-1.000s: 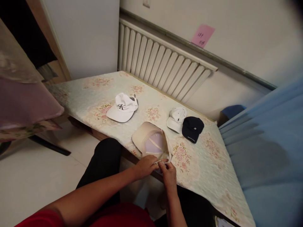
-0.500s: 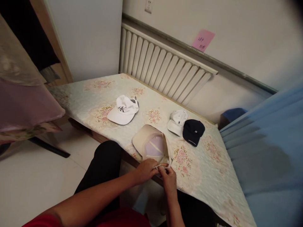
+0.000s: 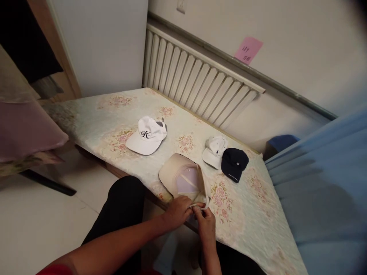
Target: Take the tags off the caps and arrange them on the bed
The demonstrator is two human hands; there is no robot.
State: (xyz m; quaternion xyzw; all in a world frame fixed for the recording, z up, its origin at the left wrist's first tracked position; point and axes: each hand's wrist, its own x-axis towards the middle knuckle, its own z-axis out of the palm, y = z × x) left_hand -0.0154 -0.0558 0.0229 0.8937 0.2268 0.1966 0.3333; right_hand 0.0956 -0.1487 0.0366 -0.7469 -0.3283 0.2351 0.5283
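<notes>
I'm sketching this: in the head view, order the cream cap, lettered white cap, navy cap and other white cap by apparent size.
1. Cream cap (nearest)
2. Lettered white cap
3. Navy cap and other white cap: too alike to rank

Flowered cover [image 3: 265,233] bears three caps [image 3: 150,133], perhaps a fourth [image 3: 168,173].

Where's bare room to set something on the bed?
Free: between CK cap and white cap; between navy cap, curtain and the near edge of the bed. Crowded: white cap beside navy cap; beige cap with left hand and right hand.
</notes>
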